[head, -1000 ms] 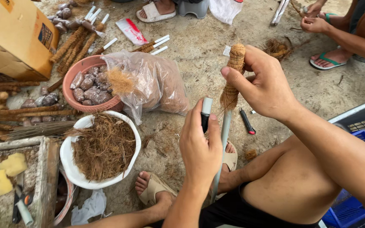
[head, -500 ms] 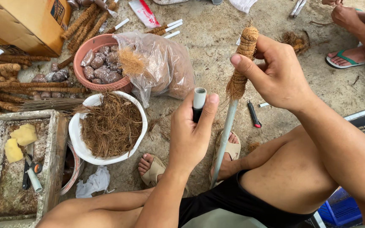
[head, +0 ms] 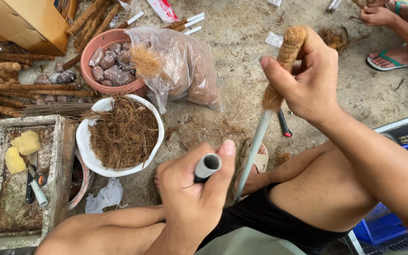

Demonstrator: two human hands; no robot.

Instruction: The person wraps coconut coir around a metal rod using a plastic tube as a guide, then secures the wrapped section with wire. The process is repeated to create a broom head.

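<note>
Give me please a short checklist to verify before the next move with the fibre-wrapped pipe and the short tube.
1. Right hand grips the fibre-wrapped pipe at the wrapped part: ok.
2. Left hand holds the short grey tube, open end facing up: ok.
3. Bare lower end of the pipe is free of the foot: cannot tell, it runs down beside the sandal.
4. White bowl of loose fibre is close to the left hand: ok.
5. Wrapping is tight and even along the pipe: cannot tell, the fingers cover part of it.
6. Other person's hand is away from the pipe: ok.
</note>
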